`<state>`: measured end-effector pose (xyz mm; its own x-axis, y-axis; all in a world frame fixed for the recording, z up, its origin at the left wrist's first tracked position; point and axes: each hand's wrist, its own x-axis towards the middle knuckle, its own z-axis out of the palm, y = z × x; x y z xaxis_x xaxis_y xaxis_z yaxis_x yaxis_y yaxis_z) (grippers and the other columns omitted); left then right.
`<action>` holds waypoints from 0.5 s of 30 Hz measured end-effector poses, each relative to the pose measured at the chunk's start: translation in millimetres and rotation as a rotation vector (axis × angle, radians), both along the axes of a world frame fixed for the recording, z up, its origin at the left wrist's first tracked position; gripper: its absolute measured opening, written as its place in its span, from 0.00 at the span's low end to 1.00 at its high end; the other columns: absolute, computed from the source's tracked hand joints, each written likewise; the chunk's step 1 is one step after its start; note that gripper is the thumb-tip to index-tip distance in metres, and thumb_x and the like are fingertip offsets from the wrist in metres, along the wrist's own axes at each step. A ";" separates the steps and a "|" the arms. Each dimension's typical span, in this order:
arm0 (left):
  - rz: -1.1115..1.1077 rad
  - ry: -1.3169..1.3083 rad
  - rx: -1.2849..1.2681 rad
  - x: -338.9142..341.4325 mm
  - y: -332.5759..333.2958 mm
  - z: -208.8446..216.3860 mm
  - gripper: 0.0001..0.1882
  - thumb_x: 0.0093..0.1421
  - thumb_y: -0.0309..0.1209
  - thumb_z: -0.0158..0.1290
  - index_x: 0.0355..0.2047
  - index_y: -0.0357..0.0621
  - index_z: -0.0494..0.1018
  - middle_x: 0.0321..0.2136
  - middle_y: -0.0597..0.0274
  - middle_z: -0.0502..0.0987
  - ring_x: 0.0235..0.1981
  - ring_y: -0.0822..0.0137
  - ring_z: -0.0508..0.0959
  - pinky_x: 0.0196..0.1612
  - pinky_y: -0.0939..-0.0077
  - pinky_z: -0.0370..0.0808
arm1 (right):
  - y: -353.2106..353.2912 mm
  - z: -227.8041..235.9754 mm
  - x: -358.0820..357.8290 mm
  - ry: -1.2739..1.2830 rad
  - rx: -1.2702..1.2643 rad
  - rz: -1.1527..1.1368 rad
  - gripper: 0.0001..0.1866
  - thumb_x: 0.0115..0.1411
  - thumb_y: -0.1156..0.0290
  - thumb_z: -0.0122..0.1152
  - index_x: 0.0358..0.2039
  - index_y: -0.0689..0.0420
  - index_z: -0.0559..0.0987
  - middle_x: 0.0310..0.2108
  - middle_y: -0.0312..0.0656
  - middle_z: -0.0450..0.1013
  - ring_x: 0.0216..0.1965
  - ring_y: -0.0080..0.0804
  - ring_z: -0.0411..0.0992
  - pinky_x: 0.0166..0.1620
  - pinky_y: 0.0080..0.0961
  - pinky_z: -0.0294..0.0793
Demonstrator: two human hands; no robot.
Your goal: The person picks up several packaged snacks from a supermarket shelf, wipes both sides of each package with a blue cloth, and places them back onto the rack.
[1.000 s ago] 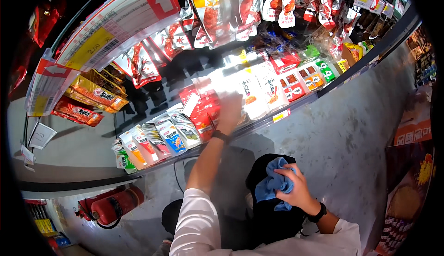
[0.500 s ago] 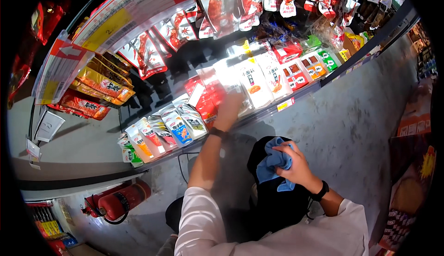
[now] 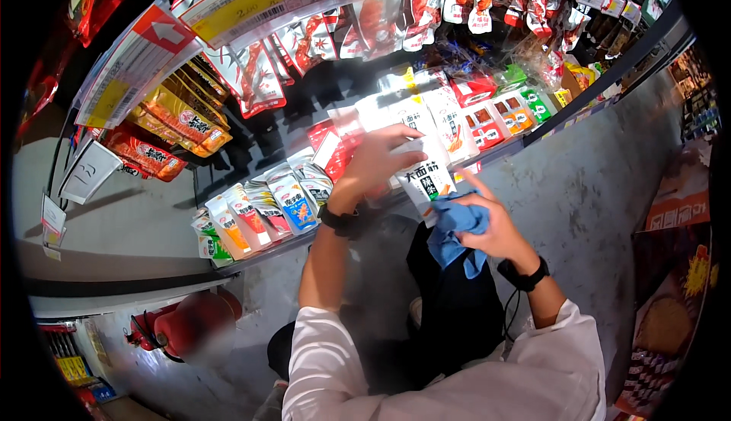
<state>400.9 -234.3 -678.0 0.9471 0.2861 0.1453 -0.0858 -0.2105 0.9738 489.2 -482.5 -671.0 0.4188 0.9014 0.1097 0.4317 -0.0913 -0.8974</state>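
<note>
You hold a white snack packet [image 3: 428,173] with your left hand [image 3: 375,164], just in front of the shelf edge [image 3: 533,133], near the middle of the scene. The fingers of this hand are closed around the top of the packet, and the packet hangs a little tilted. Your right hand [image 3: 491,227] is just under and to the right of the packet. It grips a blue cloth [image 3: 455,231], bunched in the palm, and the cloth touches the lower part of the packet. One finger of this hand points up beside the packet.

On both wrists you wear a black band. Your sleeves [image 3: 335,360] are white.

Behind the packet, on the shelf, stand more white packets [image 3: 449,116] of the same kind in a row. To the right of them are small red and green boxes [image 3: 506,113]. To the left of your left hand lie red packets [image 3: 335,143], and further left a row of upright small pouches [image 3: 259,212] in several colours. Above, red bags [image 3: 251,74] hang from hooks, and far left are orange bags [image 3: 179,116]. Near the floor on the left stands a red fire extinguisher [image 3: 186,326].
</note>
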 end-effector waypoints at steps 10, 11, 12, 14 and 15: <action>0.019 -0.141 -0.129 -3.8 -19.5 7.7 0.21 0.62 0.28 0.49 0.55 0.38 0.62 0.53 0.54 0.68 0.44 0.73 0.71 0.47 0.79 0.68 | 27.2 17.8 0.6 0.814 0.066 -0.253 0.24 0.47 0.83 0.59 0.48 0.62 0.69 0.40 0.39 0.73 0.40 0.25 0.73 0.45 0.25 0.73; -0.026 -0.188 -0.142 -5.0 -24.7 7.0 0.26 0.62 0.30 0.48 0.59 0.38 0.57 0.57 0.53 0.64 0.50 0.71 0.69 0.52 0.77 0.64 | 30.1 17.0 2.8 0.810 0.051 -0.262 0.24 0.48 0.83 0.59 0.48 0.62 0.68 0.40 0.39 0.73 0.40 0.26 0.73 0.46 0.25 0.73; -0.071 -0.234 -0.156 -6.7 -30.3 7.5 0.31 0.63 0.31 0.48 0.63 0.39 0.51 0.61 0.52 0.59 0.55 0.69 0.67 0.58 0.75 0.61 | 31.8 16.3 4.8 0.805 0.036 -0.272 0.25 0.48 0.82 0.58 0.49 0.62 0.68 0.41 0.40 0.73 0.40 0.26 0.73 0.46 0.25 0.73; -0.080 -0.335 -0.519 -7.3 -32.9 -0.5 0.32 0.64 0.36 0.45 0.65 0.40 0.48 0.60 0.53 0.60 0.59 0.66 0.62 0.61 0.75 0.55 | 32.5 19.5 8.0 0.854 0.033 -0.247 0.24 0.48 0.82 0.58 0.49 0.62 0.68 0.41 0.40 0.73 0.41 0.26 0.73 0.46 0.25 0.73; -0.068 -0.359 -0.569 -6.0 -33.4 -3.9 0.33 0.64 0.39 0.45 0.65 0.40 0.48 0.60 0.53 0.60 0.60 0.64 0.61 0.63 0.74 0.53 | 32.4 20.6 8.9 0.900 0.034 -0.225 0.24 0.49 0.82 0.58 0.49 0.62 0.68 0.41 0.40 0.74 0.41 0.26 0.73 0.46 0.25 0.73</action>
